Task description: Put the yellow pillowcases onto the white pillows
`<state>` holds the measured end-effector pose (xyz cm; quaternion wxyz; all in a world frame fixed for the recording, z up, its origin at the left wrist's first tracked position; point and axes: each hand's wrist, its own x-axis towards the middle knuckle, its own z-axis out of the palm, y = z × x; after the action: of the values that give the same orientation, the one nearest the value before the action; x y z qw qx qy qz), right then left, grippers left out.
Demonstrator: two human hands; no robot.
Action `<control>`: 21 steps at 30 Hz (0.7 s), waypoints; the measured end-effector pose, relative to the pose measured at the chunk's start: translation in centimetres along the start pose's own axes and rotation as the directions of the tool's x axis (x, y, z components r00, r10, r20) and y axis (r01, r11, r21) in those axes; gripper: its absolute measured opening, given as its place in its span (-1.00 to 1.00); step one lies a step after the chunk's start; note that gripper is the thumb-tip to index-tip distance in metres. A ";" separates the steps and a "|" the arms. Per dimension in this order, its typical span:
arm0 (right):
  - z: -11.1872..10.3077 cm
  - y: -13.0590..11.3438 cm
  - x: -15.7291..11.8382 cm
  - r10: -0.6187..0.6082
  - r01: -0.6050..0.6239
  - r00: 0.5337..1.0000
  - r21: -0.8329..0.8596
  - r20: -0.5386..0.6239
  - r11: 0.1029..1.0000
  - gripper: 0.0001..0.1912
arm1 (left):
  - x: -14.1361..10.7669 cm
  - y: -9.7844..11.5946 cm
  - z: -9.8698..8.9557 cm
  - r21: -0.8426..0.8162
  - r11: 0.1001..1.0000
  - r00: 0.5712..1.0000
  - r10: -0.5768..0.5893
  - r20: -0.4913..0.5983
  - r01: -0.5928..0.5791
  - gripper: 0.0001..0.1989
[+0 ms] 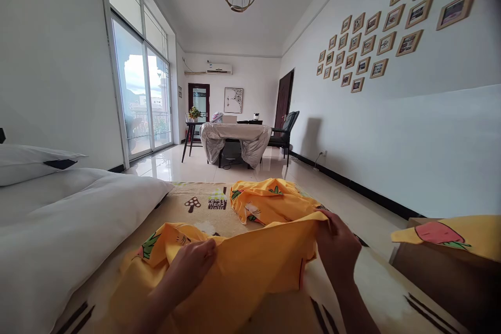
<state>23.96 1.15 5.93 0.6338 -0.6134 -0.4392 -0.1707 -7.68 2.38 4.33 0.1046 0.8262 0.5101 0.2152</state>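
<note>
Yellow cloth (258,261), left hand (194,262) clutching, right hand (338,242) pinching

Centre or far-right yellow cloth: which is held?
The centre cloth, stretched between the left hand and right hand; the far-right cloth touches neither hand.
</note>
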 end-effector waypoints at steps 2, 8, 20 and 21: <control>-0.5 -0.7 0.0 0.067 -0.060 0.995 0.099 -0.070 0.993 -0.63 | 0.4 -0.8 0.3 0.070 0.997 0.999 -0.038 -0.021 0.039 -0.83; -2.0 -2.1 0.2 0.236 -0.145 0.928 0.306 -0.287 0.941 -0.70 | 1.8 -4.4 1.3 0.151 0.958 0.966 -0.228 -0.123 0.245 -0.81; -3.2 -3.3 1.2 0.391 -0.198 0.843 0.462 -0.370 0.865 -0.71 | 2.1 -7.0 1.5 -0.064 0.936 0.898 -0.350 -0.265 0.346 -0.88; -3.2 -3.2 1.3 0.394 -0.200 0.841 0.463 -0.371 0.864 -0.72 | 2.1 -7.0 1.2 -0.131 0.925 0.879 -0.380 -0.289 0.357 -0.88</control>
<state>23.37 -1.99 9.31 0.8505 -0.4727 -0.2019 -0.1113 -11.90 7.54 1.02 0.0928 0.6656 0.6596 0.3365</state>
